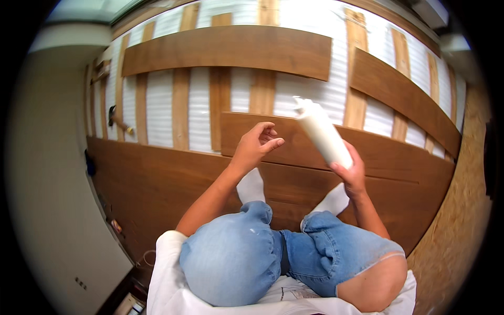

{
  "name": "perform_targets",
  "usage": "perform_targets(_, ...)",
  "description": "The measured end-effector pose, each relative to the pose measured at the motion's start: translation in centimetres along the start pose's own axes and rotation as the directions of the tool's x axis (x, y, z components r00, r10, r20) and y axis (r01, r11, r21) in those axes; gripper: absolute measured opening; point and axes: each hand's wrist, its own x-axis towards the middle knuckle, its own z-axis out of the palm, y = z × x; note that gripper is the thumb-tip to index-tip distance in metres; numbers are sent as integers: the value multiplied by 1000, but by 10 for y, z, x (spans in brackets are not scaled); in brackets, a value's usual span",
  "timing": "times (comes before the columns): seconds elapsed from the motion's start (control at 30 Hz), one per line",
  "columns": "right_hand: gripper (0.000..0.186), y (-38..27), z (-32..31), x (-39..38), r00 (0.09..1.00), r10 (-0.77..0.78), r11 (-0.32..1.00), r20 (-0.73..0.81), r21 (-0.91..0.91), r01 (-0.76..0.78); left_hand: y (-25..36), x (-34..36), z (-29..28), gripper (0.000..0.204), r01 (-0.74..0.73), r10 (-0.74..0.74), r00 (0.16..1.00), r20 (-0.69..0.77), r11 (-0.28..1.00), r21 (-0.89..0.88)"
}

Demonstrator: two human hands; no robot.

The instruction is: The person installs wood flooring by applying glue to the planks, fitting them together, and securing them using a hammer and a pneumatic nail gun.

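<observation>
My right hand (350, 168) grips the lower end of a white cylindrical bottle or tube (323, 134), tilted with its narrow tip up and to the left. My left hand (258, 142) is raised left of the tube, fingers loosely curved and apart, holding nothing. Both are over a brown wooden plank (244, 126) lying beside the installed brown flooring (136, 163) where my socked feet rest.
Light wooden battens (181, 115) run over white foam sheeting (310, 97). Two loose planks (189, 50) (404, 94) lie across them. A hammer (121, 123) is at left, beside a pale wall (47, 184). Particle board (446, 220) is at right.
</observation>
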Motion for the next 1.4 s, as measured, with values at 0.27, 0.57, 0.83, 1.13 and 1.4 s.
perform_targets(0.27,75,4,-97,-20,955,-219,943,-201,-295,154,-83,-27,-70,90,499,-154,840,-521,598,627)
perform_targets(0.57,79,-72,-128,5,893,-389,867,-225,237,438,-72,37,-90,85,376,-25,867,-497,687,622)
perform_targets(0.83,69,-94,-31,48,994,-71,993,82,95,63,-36,85,-115,91,287,-94,956,-279,516,807)
perform_targets(1.13,66,-81,59,56,923,-218,976,319,49,213,-35,99,-135,98,252,-249,955,-162,394,884)
perform_targets(1.4,58,-58,81,66,971,-44,994,235,107,19,-32,112,-137,88,228,-287,951,-113,410,883)
